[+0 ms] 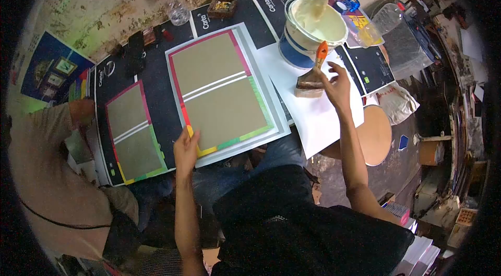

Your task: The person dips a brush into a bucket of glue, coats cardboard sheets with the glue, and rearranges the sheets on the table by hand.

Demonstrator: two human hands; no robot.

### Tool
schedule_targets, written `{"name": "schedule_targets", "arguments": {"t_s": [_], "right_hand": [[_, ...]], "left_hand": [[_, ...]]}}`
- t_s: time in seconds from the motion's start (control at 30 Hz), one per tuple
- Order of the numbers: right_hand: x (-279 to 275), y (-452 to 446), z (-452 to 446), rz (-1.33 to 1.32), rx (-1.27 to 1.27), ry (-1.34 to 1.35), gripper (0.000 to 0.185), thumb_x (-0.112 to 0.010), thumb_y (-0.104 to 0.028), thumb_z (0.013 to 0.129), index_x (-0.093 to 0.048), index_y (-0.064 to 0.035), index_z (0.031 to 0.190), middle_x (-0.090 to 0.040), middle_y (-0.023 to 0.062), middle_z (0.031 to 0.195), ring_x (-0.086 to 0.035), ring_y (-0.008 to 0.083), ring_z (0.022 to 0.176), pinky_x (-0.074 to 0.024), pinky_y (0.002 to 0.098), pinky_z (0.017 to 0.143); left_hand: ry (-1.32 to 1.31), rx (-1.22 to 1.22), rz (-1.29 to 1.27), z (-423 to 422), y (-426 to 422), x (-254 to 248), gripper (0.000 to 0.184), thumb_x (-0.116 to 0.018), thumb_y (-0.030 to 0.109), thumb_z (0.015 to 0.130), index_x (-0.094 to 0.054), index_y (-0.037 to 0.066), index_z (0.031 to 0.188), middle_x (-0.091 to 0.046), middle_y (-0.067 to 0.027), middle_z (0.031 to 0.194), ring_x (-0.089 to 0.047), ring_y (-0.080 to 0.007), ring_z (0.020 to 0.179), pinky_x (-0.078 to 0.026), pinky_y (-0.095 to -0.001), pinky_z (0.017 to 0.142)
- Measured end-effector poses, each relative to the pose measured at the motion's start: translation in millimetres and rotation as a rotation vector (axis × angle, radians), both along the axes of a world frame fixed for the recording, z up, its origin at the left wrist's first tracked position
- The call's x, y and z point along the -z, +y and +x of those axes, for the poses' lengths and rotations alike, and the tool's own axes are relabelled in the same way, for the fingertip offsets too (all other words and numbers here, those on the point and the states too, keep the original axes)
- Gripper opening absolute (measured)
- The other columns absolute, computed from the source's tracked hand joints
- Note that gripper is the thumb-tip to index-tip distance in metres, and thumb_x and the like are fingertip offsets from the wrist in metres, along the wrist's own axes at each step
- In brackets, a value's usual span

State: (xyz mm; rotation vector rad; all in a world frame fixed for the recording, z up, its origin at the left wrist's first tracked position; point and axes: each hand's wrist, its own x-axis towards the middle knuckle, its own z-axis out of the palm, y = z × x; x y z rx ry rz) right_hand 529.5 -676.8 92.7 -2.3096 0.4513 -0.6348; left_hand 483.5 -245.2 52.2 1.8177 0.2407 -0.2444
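A large grey board panel (224,114), edged with red, green and yellow strips and crossed by two white strips, lies on a white-bordered sheet before me. My left hand (186,151) grips its lower left edge, thumb on top. To the right, a wide paintbrush (310,86) with an orange-tipped handle rests above a white paper sheet (313,124). My right hand (338,88) reaches it with thumb and finger apart, fingertips at the metal band; whether they touch is hard to see. Just behind stands a bucket (298,41) of pale creamy paste with a stick in it.
A similar edged panel (135,130) lies at left, near another person's arm (81,111). A plastic bottle (175,4) and a small dark box (222,8) stand along the wall. A round brown disc (376,135) sits beyond the right table edge.
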Motion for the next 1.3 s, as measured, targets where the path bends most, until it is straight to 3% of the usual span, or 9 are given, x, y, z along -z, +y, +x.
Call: {"name": "schedule_targets", "arguments": {"t_s": [0.1,0.23,0.4,0.57,0.67,0.83,1.07,1.2,1.3], "right_hand": [[12.4,0.7,23.9,-0.066,-0.022,0.070,0.060,-0.077,-0.048,0.072,-0.067,0.0049,0.099,-0.064,0.0215,0.092,-0.064,0.0304,0.084,-0.0503,0.0367,0.073],[-4.2,5.5,14.8,-0.023,-0.060,0.151,0.039,-0.071,-0.036,0.078,-0.067,0.0023,0.082,-0.067,0.0175,0.073,-0.065,0.0320,0.064,-0.0501,0.0390,0.065],[-26.6,11.9,-33.1,0.050,-0.032,-0.007,0.027,-0.074,-0.022,0.082,-0.065,0.0034,0.080,-0.062,0.0082,0.064,-0.056,0.0117,0.057,-0.0443,0.0259,0.054],[-117.2,14.0,-52.4,0.163,-0.049,-0.367,0.020,-0.074,-0.015,0.082,-0.065,0.0013,0.079,-0.062,0.0013,0.067,-0.053,0.0064,0.057,-0.0401,0.0205,0.052],[-172.4,5.2,-26.7,0.128,-0.029,-0.570,0.020,-0.074,-0.016,0.083,-0.065,0.0023,0.082,-0.061,0.0003,0.067,-0.053,0.0064,0.056,-0.0394,0.0208,0.050],[-196.9,-31.9,73.1,-0.118,-0.164,-0.220,0.038,-0.074,-0.034,0.078,-0.068,0.0036,0.082,-0.068,0.0134,0.072,-0.065,0.0178,0.063,-0.0502,0.0304,0.057],[-85.3,-65.9,190.5,-0.351,-0.322,0.256,0.051,-0.079,-0.042,0.060,-0.068,0.0016,0.084,-0.069,0.0189,0.080,-0.067,0.0328,0.072,-0.0532,0.0404,0.067],[-72.0,-89.5,211.3,-0.154,-0.386,0.386,0.048,-0.080,-0.041,0.060,-0.066,-0.0013,0.084,-0.069,0.0118,0.077,-0.068,0.0243,0.071,-0.0539,0.0381,0.064],[-134.9,-74.5,182.9,-0.056,-0.384,0.369,0.038,-0.068,-0.038,0.081,-0.066,-0.0012,0.091,-0.064,0.0053,0.070,-0.063,0.0132,0.055,-0.0480,0.0253,0.048]], "left_hand": [[0.030,0.017,-0.005,-29.0,-4.5,-22.9,0.046,-0.056,0.013,0.095,-0.044,-0.013,0.130,-0.057,-0.0171,0.124,-0.055,-0.0177,0.112,-0.040,-0.0287,0.098],[0.050,-0.075,-0.066,-70.5,6.6,-11.3,0.044,-0.057,0.012,0.094,-0.046,-0.011,0.130,-0.058,-0.0176,0.125,-0.055,-0.0194,0.114,-0.041,-0.0305,0.098],[0.024,-0.370,-0.156,-106.0,18.7,-32.5,0.041,-0.056,0.018,0.095,-0.050,-0.006,0.128,-0.059,-0.0187,0.123,-0.057,-0.0232,0.113,-0.043,-0.0345,0.097],[-0.061,-0.643,-0.320,-91.0,31.9,-12.5,0.033,-0.053,0.025,0.097,-0.057,0.000,0.119,-0.064,-0.0073,0.100,-0.059,-0.0126,0.088,-0.047,-0.0283,0.078],[-0.122,-0.568,-0.243,-74.4,31.6,-9.2,0.032,-0.052,0.024,0.097,-0.058,0.001,0.118,-0.064,-0.0062,0.100,-0.059,-0.0119,0.089,-0.046,-0.0257,0.076],[-0.172,-0.409,-0.266,-63.5,19.7,-17.3,0.031,-0.055,0.023,0.096,-0.058,0.001,0.118,-0.064,-0.0068,0.103,-0.059,-0.0115,0.089,-0.046,-0.0252,0.076],[-0.130,-0.489,-0.255,-100.3,37.4,-17.7,0.036,-0.056,0.025,0.094,-0.057,0.001,0.121,-0.062,-0.0105,0.107,-0.060,-0.0184,0.092,-0.047,-0.0309,0.079],[-0.016,-0.637,-0.096,-140.2,68.5,-22.2,0.038,-0.053,0.030,0.096,-0.055,0.002,0.123,-0.062,-0.0109,0.104,-0.062,-0.0169,0.081,-0.053,-0.0254,0.059],[-0.062,-0.718,-0.019,-177.8,100.2,0.2,0.040,-0.054,0.032,0.095,-0.054,0.004,0.124,-0.060,-0.0105,0.102,-0.063,-0.0181,0.079,-0.055,-0.0252,0.050]]}}
